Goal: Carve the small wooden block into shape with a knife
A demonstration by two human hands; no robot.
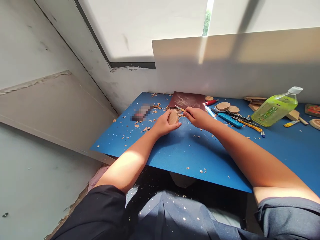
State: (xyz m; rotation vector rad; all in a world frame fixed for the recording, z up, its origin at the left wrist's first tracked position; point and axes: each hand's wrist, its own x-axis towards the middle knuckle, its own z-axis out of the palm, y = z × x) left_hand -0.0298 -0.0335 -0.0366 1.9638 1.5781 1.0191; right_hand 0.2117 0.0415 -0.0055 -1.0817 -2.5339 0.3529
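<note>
My left hand (163, 125) is closed round a round wooden disc (173, 118), thumb along its near edge, above the blue table. In my right hand (196, 116) is a slim carving knife (180, 109), its pale blade pointing left and away from me. The blade stands just beyond the disc; whether it touches the wood I cannot tell. Behind both hands lies a dark red sheet (186, 100), perhaps sandpaper, with wood shavings (156, 106) scattered about it.
On the blue table (170, 156), a blurred-out object (142, 112) lies left. To the right are wooden discs (223, 106), a blue cutter (230, 119), pens, a tilted-looking bottle of green liquid (275, 108) and wood pieces (292, 114). A white board (235, 66) stands along the back.
</note>
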